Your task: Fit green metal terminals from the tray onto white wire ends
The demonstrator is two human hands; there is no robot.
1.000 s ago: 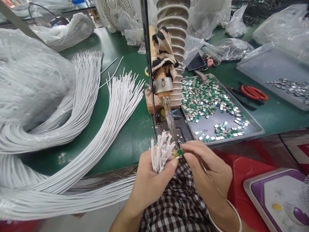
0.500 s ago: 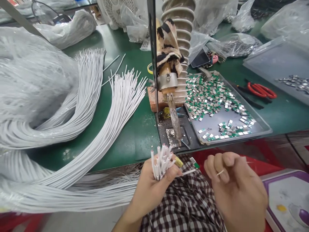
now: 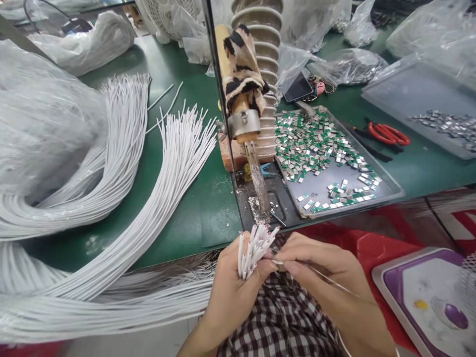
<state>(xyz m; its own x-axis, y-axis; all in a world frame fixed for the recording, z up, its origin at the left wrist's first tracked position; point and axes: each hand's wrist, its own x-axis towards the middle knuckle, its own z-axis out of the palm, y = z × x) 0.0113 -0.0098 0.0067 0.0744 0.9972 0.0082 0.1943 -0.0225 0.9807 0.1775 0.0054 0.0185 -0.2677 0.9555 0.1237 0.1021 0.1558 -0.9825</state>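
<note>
My left hand point(image 3: 232, 290) is closed around a bundle of white cables point(image 3: 253, 254), whose cut ends with reddish cores stick up out of the fist. My right hand point(image 3: 327, 270) pinches a thin solder wire point(image 3: 334, 283) that trails back under the palm. The fingertips of both hands nearly meet; whatever lies between them is mostly hidden. Just beyond, a soldering iron point(image 3: 256, 171) with a cloth-wrapped handle is clamped tip-down over a black base point(image 3: 280, 198). To its right, a clear tray point(image 3: 390, 191) holds many small green-and-silver circuit boards point(image 3: 305, 144).
Long white cable bundles point(image 3: 174, 168) cover the left of the green table point(image 3: 208, 213), beside a big plastic bag point(image 3: 48, 124). A ribbed hose point(image 3: 256, 25) stands behind the iron. Red-handled pliers point(image 3: 388, 134) lie on the right. A purple-and-white stool point(image 3: 420, 297) is at lower right.
My right hand has moved left to my left hand's fingertips, and its wire now shows. The small board beside the left thumb is no longer visible. The view has shifted slightly right.
</note>
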